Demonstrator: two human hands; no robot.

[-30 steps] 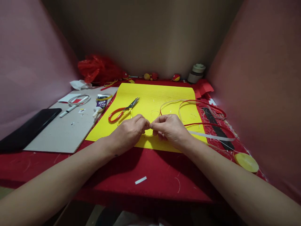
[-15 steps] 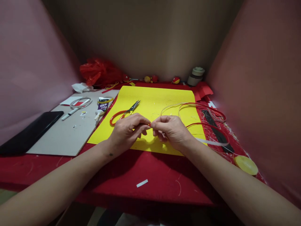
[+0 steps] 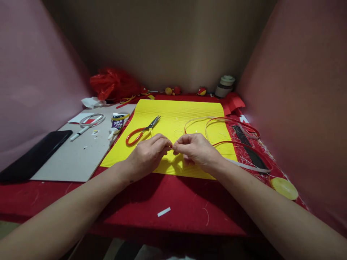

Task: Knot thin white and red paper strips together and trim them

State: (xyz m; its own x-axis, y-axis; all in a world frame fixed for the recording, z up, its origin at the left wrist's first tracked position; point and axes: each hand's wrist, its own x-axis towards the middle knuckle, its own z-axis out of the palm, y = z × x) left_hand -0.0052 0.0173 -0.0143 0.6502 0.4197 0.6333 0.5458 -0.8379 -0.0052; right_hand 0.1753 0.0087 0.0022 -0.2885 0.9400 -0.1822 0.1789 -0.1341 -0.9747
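Over the yellow corrugated sheet (image 3: 179,112), my two hands meet at the fingertips. Pinched closed, my left hand (image 3: 150,153) grips a small red piece (image 3: 171,146), mostly covered by the fingers. My right hand (image 3: 193,150) is closed too, thumb and forefinger on the same piece. Behind my right hand loops a long thin strip (image 3: 238,142), red on one face and whitish on the other; whether it joins the piece is hidden. Red-handled scissors (image 3: 142,131) lie beyond my left hand, blades slightly apart.
Left, a grey board (image 3: 67,159) carries a marker (image 3: 81,131), a coiled strip and a glue tube (image 3: 117,122); a black case (image 3: 38,153) overlaps it. A red bag (image 3: 114,83), small red-yellow balls and a jar (image 3: 225,86) line the back. A yellow disc (image 3: 284,188) lies right.
Both hands stay together, with the left hand's fingers curled further over the red piece. The strip's lower loop at the right has swung outward to the right. The view has shifted slightly.
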